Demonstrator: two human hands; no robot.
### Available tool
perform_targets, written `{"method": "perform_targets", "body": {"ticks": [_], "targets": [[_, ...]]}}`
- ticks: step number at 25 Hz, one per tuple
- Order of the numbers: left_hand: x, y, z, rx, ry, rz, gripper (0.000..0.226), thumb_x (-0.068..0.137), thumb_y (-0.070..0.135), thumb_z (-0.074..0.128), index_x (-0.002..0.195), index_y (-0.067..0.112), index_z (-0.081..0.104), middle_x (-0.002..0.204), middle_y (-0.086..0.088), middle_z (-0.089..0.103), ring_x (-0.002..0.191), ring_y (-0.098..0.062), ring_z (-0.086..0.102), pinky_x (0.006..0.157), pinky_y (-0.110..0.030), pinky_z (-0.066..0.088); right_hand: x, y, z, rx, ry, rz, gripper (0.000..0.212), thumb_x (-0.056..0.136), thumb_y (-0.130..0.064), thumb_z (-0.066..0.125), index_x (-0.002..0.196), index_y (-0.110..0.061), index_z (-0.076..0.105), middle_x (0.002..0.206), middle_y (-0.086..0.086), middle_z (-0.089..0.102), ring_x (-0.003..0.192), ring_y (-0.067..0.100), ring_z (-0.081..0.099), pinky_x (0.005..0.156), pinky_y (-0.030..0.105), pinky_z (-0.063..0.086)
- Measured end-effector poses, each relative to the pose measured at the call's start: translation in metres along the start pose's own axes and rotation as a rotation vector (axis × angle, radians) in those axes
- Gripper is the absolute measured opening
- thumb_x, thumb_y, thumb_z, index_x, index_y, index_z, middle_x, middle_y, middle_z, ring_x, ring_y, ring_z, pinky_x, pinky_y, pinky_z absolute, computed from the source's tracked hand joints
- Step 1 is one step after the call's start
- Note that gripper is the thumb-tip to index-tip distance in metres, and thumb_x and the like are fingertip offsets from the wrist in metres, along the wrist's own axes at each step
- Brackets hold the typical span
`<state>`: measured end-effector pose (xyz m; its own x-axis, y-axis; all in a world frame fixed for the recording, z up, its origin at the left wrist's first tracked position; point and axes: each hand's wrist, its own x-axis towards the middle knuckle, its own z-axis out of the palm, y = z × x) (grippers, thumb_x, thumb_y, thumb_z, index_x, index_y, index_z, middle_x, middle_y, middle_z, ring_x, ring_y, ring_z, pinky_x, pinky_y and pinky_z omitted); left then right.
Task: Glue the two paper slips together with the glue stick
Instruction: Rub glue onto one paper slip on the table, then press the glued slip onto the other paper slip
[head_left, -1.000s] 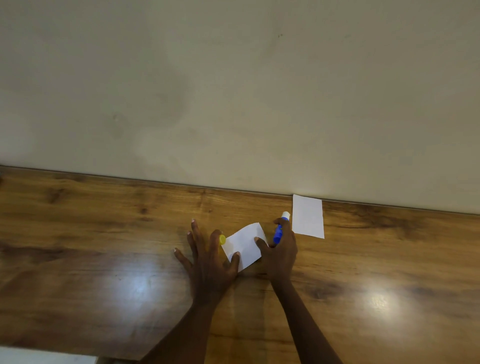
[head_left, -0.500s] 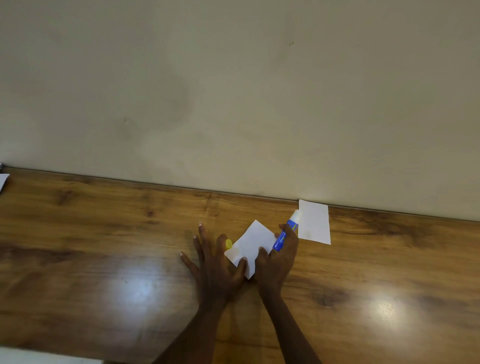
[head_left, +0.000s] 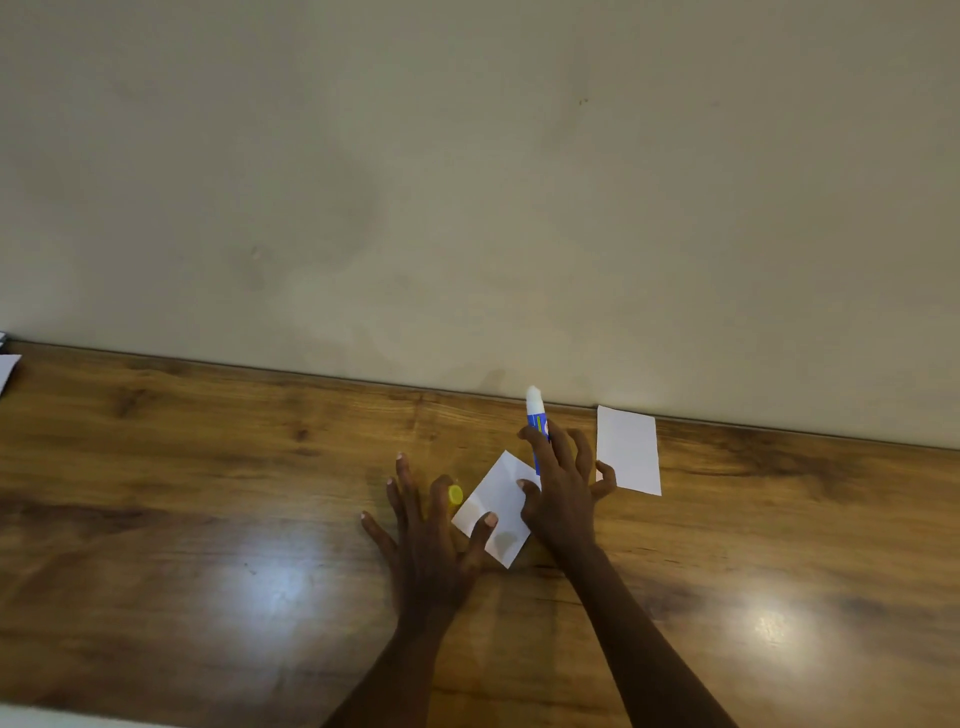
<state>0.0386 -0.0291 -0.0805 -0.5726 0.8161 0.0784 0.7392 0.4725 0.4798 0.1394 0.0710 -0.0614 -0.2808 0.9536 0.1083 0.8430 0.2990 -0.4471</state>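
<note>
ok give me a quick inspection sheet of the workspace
surface: wooden table, glossy, with light glare
job's things: near slip flat, askew; far slip flat by the wall; glue stick uncapped, tip pointing up and away from both slips; yellow cap beside the left index finger
clutter: paper corner at the left edge
grippers: left hand spread flat on the table, thumb pressing the near slip; right hand grips the glue stick
cables: nothing seen
surroundings: plain wall behind the table
</note>
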Motion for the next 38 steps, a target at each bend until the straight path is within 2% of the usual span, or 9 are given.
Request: {"method": "perform_targets", "body": {"ticks": [8,13,18,20,22,24,29,34,38], "targets": [[0.0,-0.001,0.001,-0.06,0.04,-0.002,0.065,0.083,0.063,0.019,0.113,0.016,0.052,0.15,-0.022,0.023,0.134,-0.044,0.027,0.103,-0.068,0.006,0.003,-0.009,-0.015,0.077,0.016,0.022,0.063,0.066,-0.011,0.063,0.122,-0.028,0.041,0.138,0.001,0.041,0.129,0.024,0.026,0.099,0.048,0.017],[0.0,-0.009,-0.004,-0.225,0.079,-0.059,0.022,0.082,0.027,0.063,0.099,0.013,0.063,0.154,-0.016,0.012,0.139,-0.042,0.016,0.106,-0.068,0.001,-0.033,0.023,-0.061,0.463,0.388,0.16,0.031,0.08,-0.032,0.042,0.106,-0.024,0.057,0.115,0.002,0.059,0.113,0.026,0.042,0.089,0.044,0.024],[-0.011,0.042,-0.006,-0.328,0.165,-0.02,0.029,0.074,0.025,0.071,0.102,0.017,0.068,0.154,-0.011,0.011,0.14,-0.037,0.011,0.103,-0.069,-0.007,-0.06,0.091,-0.111,0.923,0.49,0.379,0.043,0.09,-0.007,0.046,0.129,-0.023,0.036,0.106,0.008,0.051,0.095,0.02,0.045,0.085,0.033,0.038],[-0.021,0.099,-0.001,-0.421,0.133,0.114,0.033,0.075,0.027,0.07,0.107,0.022,0.066,0.152,-0.003,0.005,0.14,-0.028,0.007,0.105,-0.061,-0.011,-0.064,0.109,-0.126,1.063,0.454,0.4,0.032,0.088,0.001,0.047,0.115,-0.017,0.045,0.098,0.018,0.051,0.085,0.021,0.046,0.073,0.021,0.043],[-0.031,0.153,0.011,-0.459,0.044,0.216,0.036,0.079,0.033,0.065,0.114,0.026,0.061,0.148,0.005,-0.005,0.139,-0.018,0.001,0.107,-0.055,-0.015,-0.066,0.124,-0.132,1.053,0.399,0.407,0.018,0.089,-0.004,0.047,0.101,-0.016,0.048,0.096,0.011,0.054,0.084,0.02,0.047,0.076,0.028,0.041],[-0.038,0.191,0.028,-0.455,-0.071,0.232,0.039,0.081,0.04,0.06,0.119,0.028,0.057,0.147,0.009,-0.01,0.14,-0.013,-0.003,0.107,-0.055,-0.016,-0.067,0.14,-0.136,0.983,0.349,0.419,0.024,0.09,-0.01,0.047,0.114,-0.016,0.045,0.102,0.004,0.057,0.09,0.019,0.051,0.084,0.034,0.039],[-0.049,0.223,0.074,-0.221,-0.316,0.301,0.044,0.084,0.052,0.046,0.126,0.036,0.048,0.156,0.005,-0.004,0.144,-0.018,-0.006,0.108,-0.059,-0.015,-0.064,0.188,-0.136,0.681,0.246,0.358,0.038,0.086,-0.007,0.054,0.122,-0.013,0.044,0.091,0.004,0.056,0.08,0.018,0.055,0.074,0.025,0.044],[-0.052,0.215,0.095,-0.028,-0.41,0.319,0.046,0.084,0.054,0.044,0.128,0.04,0.043,0.156,0.004,-0.011,0.144,-0.023,-0.008,0.109,-0.061,-0.011,-0.064,0.221,-0.117,0.673,0.172,0.364,0.027,0.084,-0.003,0.056,0.107,-0.014,0.049,0.1,-0.002,0.057,0.093,0.018,0.057,0.072,0.008,0.041],[-0.058,0.215,0.097,-0.013,-0.396,0.317,0.048,0.084,0.054,0.044,0.13,0.04,0.039,0.155,0.004,-0.012,0.143,-0.023,-0.009,0.109,-0.057,-0.013,-0.065,0.228,-0.112,0.619,0.15,0.384,0.031,0.081,-0.004,0.061,0.106,-0.015,0.047,0.101,-0.001,0.056,0.093,0.019,0.055,0.073,0.011,0.039]]}}
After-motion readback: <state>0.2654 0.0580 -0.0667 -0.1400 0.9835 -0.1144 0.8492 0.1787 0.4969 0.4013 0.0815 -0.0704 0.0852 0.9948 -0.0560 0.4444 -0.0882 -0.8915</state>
